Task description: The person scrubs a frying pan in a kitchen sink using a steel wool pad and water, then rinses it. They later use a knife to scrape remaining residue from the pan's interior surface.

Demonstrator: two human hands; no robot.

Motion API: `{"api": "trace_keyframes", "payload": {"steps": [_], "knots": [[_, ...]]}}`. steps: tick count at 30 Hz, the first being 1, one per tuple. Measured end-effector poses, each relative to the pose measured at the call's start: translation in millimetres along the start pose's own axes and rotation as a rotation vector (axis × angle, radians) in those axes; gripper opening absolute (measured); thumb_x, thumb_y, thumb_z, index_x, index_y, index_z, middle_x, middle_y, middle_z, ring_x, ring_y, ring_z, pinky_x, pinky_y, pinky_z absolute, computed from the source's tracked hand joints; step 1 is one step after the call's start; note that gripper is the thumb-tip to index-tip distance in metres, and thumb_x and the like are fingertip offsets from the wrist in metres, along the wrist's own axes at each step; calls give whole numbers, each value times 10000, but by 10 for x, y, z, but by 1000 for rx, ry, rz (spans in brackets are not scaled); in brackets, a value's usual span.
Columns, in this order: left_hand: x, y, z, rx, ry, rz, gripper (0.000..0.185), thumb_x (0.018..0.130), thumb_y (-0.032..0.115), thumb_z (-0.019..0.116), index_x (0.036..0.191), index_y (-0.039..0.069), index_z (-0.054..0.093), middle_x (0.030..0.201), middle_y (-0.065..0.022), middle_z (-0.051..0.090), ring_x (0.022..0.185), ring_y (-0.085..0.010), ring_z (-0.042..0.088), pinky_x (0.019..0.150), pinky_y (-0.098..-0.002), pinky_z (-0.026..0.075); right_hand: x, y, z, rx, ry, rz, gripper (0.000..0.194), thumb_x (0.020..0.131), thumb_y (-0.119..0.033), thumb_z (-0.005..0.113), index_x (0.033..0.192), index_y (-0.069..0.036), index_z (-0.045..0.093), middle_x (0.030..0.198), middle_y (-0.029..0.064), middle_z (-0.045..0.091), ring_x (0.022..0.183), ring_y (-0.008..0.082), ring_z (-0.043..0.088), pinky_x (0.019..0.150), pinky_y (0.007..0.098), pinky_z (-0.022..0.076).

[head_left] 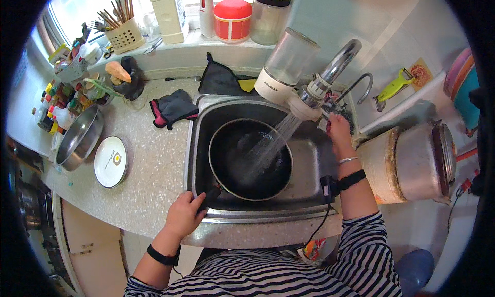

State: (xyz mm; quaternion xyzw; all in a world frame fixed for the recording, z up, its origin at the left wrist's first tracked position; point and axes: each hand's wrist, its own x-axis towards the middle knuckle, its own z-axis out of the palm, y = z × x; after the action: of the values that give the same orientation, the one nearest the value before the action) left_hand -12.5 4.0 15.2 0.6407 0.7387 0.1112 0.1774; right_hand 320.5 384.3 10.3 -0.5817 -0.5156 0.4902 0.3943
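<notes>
A black frying pan [250, 160] lies in the metal sink [309, 161], its handle toward the near left corner. My left hand [185, 214] grips that handle at the sink's edge. Water sprays into the pan from the chrome faucet [340, 61], which carries a white water filter with a clear cylinder [286, 65]. My right hand [339, 129] is at the faucet's base, by the lever; its fingertips are partly hidden, so whether they are closed on the lever does not show.
Dark cloths [174, 108] lie left of the sink, near a white plate [110, 161] and a steel basin [81, 138]. Jars and a utensil basket [125, 36] line the windowsill. A large metal pot [419, 161] stands at the right, and a green peeler [394, 86] hangs on the wall.
</notes>
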Motion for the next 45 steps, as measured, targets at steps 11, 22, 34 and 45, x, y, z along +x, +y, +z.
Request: {"api": "trace_keyframes", "payload": {"steps": [11, 22, 34, 45], "knots": [[63, -3, -36, 42, -66, 0, 570, 792, 235, 752, 1333, 144, 598, 911, -125, 589, 891, -333, 593, 741, -443, 528, -52, 154, 215, -210, -97, -94, 240, 998, -284, 573, 956, -51, 615, 776, 50, 649, 692, 143, 659, 537, 296, 476], [9, 18, 24, 50, -23, -58, 518, 838, 233, 717, 1342, 197, 604, 979, -146, 546, 875, -323, 592, 684, -422, 539, -74, 452, 1239, -826, -1000, 294, 328, 926, -327, 684, 1117, -63, 643, 1010, 118, 711, 789, 197, 720, 601, 360, 566], [38, 71, 42, 0, -2, -334, 553, 772, 351, 785, 1275, 165, 650, 1013, -127, 535, 801, -302, 624, 629, -404, 534, -434, 1794, 1758, -1216, -777, 18, 763, 822, -263, 736, 1403, 55, 358, 1168, 330, 633, 1088, 471, 627, 953, 484, 514], [78, 44, 60, -30, -26, -340, 556, 747, 329, 807, 1248, 132, 673, 965, -122, 537, 766, -288, 606, 608, -388, 518, -204, 1513, 2782, -1123, -678, -338, 232, 964, -108, 456, 1147, -19, 569, 1081, 304, 661, 971, 448, 675, 825, 521, 557]]}}
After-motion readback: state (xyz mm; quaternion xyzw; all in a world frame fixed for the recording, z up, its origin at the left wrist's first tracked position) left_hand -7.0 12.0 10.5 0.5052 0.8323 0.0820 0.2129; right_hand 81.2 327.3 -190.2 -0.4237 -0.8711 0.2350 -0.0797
